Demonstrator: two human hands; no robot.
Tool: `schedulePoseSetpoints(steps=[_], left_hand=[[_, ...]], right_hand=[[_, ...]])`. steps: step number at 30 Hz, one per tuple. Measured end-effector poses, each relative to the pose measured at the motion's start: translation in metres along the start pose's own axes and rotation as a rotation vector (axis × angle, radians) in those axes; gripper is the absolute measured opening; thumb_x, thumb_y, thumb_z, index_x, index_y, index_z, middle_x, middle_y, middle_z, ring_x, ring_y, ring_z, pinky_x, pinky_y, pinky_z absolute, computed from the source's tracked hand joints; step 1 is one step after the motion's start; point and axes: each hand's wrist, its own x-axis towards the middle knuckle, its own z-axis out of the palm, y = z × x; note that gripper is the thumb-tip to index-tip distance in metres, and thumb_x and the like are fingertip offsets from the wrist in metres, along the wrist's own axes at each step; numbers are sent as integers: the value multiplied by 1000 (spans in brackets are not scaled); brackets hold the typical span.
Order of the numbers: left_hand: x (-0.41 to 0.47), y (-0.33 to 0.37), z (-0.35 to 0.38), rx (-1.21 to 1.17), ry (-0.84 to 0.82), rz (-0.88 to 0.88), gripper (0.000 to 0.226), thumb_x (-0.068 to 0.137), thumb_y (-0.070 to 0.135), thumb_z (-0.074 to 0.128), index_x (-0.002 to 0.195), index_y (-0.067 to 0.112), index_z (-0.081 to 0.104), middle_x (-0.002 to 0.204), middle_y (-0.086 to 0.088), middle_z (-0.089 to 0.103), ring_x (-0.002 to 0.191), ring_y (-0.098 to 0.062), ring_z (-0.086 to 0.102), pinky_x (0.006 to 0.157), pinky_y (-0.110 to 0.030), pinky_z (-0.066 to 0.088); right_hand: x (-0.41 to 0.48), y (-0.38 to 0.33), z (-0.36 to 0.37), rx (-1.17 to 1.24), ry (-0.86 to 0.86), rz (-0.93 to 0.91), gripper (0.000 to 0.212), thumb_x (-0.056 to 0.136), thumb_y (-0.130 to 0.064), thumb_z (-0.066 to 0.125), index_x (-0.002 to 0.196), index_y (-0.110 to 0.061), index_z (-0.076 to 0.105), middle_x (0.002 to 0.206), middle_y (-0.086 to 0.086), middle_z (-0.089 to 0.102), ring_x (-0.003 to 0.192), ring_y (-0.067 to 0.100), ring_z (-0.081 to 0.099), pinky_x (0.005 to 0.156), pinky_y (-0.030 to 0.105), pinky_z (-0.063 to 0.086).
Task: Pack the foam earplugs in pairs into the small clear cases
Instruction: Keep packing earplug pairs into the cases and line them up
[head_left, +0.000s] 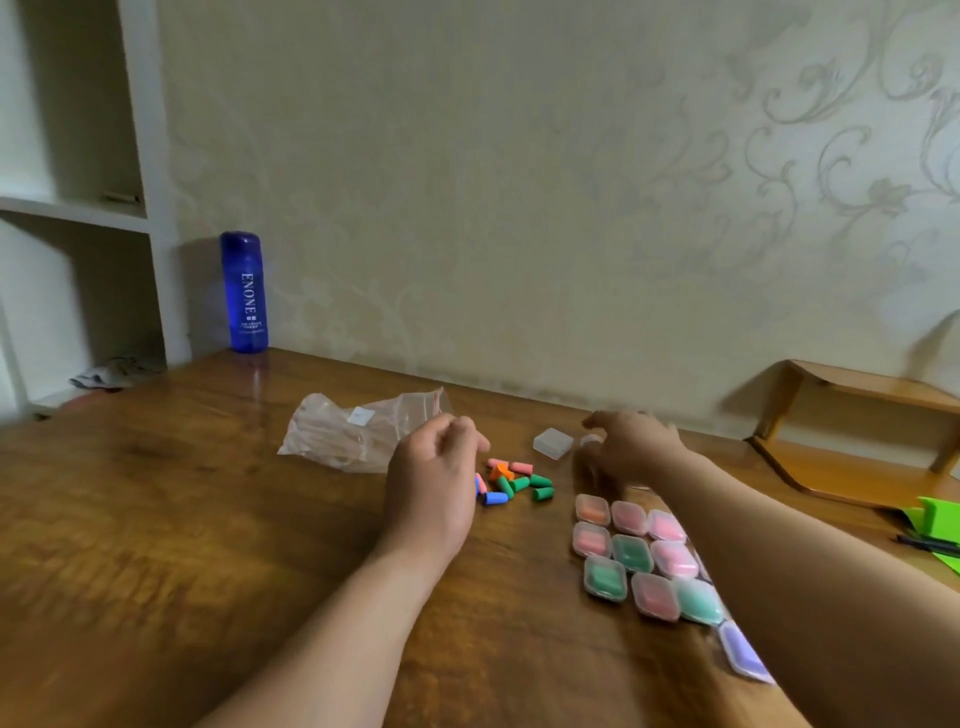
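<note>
A small pile of loose foam earplugs (511, 482), pink, green, orange and blue, lies mid-table. My left hand (434, 475) hovers over the pile's left edge with its fingers loosely curled, and I see nothing in it. An empty clear case (552, 443) sits just behind the pile. To its right, my blurred right hand (631, 447) curls its fingers round a second small clear case (590, 441), mostly hidden. Several closed cases (631, 553) filled with pink, green and orange plugs lie in rows under my right forearm, with a purple one (744, 652) nearest me.
A crumpled clear plastic bag (353, 434) lies behind my left hand. A blue bottle (244, 291) stands at the back left by the wall. A low wooden shelf (857, 436) sits at the right, with green paper (937, 519) and a pen (930, 543). White shelving (78, 208) is at the left.
</note>
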Motion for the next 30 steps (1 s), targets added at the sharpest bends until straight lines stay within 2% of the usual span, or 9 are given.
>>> schedulePoseSetpoints(steps=[4, 9, 12, 14, 17, 20, 24, 27, 30], left_hand=[[4, -2, -5, 41, 0, 38, 35, 112, 32, 50, 88, 19, 72, 67, 3, 59, 55, 1, 56, 48, -15, 43], [9, -4, -9, 56, 10, 55, 34, 112, 31, 50, 88, 20, 72, 67, 0, 62, 62, -10, 57, 50, -18, 46], [10, -6, -10, 82, 15, 78, 34, 112, 30, 50, 88, 20, 72, 68, 0, 62, 62, -11, 58, 50, -17, 45], [10, -6, -10, 84, 10, 95, 33, 112, 30, 51, 89, 20, 73, 67, 1, 63, 61, -11, 58, 52, -19, 45], [9, -4, -9, 87, -21, 124, 32, 111, 29, 53, 88, 19, 73, 65, 1, 62, 60, -10, 58, 57, -27, 49], [1, 0, -7, 77, -67, 131, 31, 109, 29, 55, 88, 17, 73, 63, 0, 62, 62, -9, 61, 61, -28, 51], [-14, 9, -10, -64, -110, -39, 31, 111, 37, 53, 99, 17, 73, 79, -9, 71, 71, -18, 68, 60, -29, 52], [-23, 20, -19, -232, -260, -204, 35, 112, 41, 52, 111, 10, 70, 91, -15, 75, 73, -25, 72, 62, -34, 52], [-41, 21, -32, -263, -427, -264, 32, 110, 38, 58, 120, 11, 72, 108, -15, 79, 88, -29, 78, 76, -43, 61]], right_hand=[[12, -17, 13, -35, 13, -16, 35, 107, -44, 49, 138, -43, 64, 134, 0, 69, 129, 26, 58, 110, 47, 38], [5, -29, 9, -29, 92, -70, 32, 105, -39, 55, 136, -38, 64, 133, 0, 69, 129, 25, 56, 112, 50, 36], [-9, -34, -4, 13, 175, -93, 30, 104, -43, 55, 132, -35, 63, 128, 0, 68, 122, 26, 59, 107, 49, 40], [-22, -36, -14, 69, 230, -109, 30, 103, -44, 56, 130, -34, 63, 124, 1, 68, 112, 25, 63, 103, 46, 48], [-52, -43, -28, 251, 279, -112, 26, 102, -42, 58, 126, -32, 63, 118, -1, 66, 95, 22, 66, 85, 43, 61], [-92, -53, -38, 474, 354, -122, 24, 101, -40, 61, 123, -33, 64, 114, -8, 67, 94, 14, 65, 77, 35, 59], [-147, -80, -39, 824, 388, -169, 23, 104, -36, 62, 126, -32, 62, 108, -15, 69, 94, 2, 66, 73, 18, 51], [-175, -97, -23, 929, 402, -229, 25, 104, -37, 64, 128, -32, 60, 110, -18, 68, 98, 2, 67, 83, 26, 58], [-191, -104, -8, 934, 311, -261, 21, 104, -36, 68, 123, -34, 61, 111, -22, 67, 103, -4, 64, 85, 19, 55]])
